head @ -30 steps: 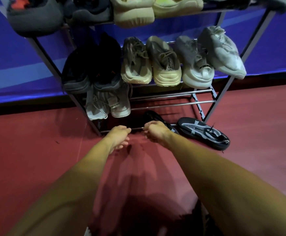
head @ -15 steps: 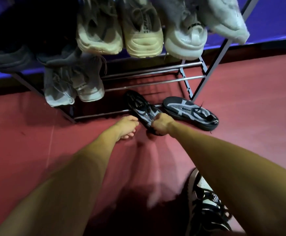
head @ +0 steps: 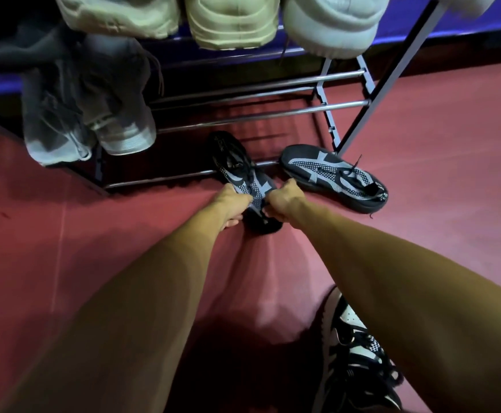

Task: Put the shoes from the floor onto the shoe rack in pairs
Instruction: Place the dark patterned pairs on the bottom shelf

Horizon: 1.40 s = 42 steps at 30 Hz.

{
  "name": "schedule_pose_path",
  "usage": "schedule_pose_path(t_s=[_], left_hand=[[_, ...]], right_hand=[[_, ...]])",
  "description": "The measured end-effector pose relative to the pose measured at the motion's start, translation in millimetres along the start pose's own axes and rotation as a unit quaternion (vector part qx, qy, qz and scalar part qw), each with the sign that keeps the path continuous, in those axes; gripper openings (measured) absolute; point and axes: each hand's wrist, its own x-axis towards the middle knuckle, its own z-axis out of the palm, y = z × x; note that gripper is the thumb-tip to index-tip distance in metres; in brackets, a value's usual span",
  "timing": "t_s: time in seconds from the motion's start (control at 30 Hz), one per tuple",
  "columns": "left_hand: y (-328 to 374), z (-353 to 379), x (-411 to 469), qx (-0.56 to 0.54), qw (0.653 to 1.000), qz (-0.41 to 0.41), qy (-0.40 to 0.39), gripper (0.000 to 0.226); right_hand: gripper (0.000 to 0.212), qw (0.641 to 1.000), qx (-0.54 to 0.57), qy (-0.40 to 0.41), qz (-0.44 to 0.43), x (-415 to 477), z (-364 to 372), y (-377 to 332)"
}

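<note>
A person's left hand [head: 233, 204] and right hand [head: 282, 201] close on either side of a black-and-grey knit shoe [head: 244, 180], gripping it near its front end as it lies across the lowest front bar of the metal shoe rack [head: 344, 104]. The two-handed hold suggests the shoe is being squared up or lifted toward the bare bars of the bottom tier. Its mate [head: 334, 177] lies on the red floor [head: 451, 174] just beside the rack's right leg, apart from the held shoe and turned sideways, apparently next to go. Grey sneakers [head: 88, 126] fill the left of that tier, leaving the right free for the pair. Pale shoes [head: 231, 22] crowd the tier above.
</note>
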Motion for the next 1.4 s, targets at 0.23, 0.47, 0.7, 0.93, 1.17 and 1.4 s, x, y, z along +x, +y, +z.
schedule_pose_path(t_s=[0.23, 0.47, 0.7, 0.93, 1.17, 1.4], left_hand=[[-21.9, -22.4, -35.5, 0.152, 0.983, 0.024, 0.095, 0.012], [-63.0, -34.5, -48.3, 0.144, 0.988, -0.049, 0.019, 0.020], [-59.2, -60.2, -80.8, 0.140, 0.990, -0.030, -0.009, 0.018], [-18.7, -91.5, -151.4, 0.152, 0.987, 0.041, 0.012, 0.029], [42.9, -125.0, -211.6, 0.075, 0.991, 0.095, 0.048, 0.020], [60.6, -141.8, -212.4, -0.007, 0.999, 0.047, -0.027, 0.019]], right_hand=[[0.017, 0.996, -0.087, -0.011, -0.016, -34.1, 12.4, 19.8], [0.036, 0.953, -0.284, -0.106, -0.026, -57.2, 28.5, 36.7], [0.028, 0.957, -0.255, -0.140, -0.023, -95.5, 18.9, 18.9], [0.025, 0.939, -0.310, -0.094, -0.112, -170.5, -18.1, -41.3], [0.028, 0.944, -0.278, -0.012, -0.178, -227.0, -57.3, -96.8], [0.042, 0.940, -0.212, 0.100, -0.249, -209.6, -32.6, -109.0]])
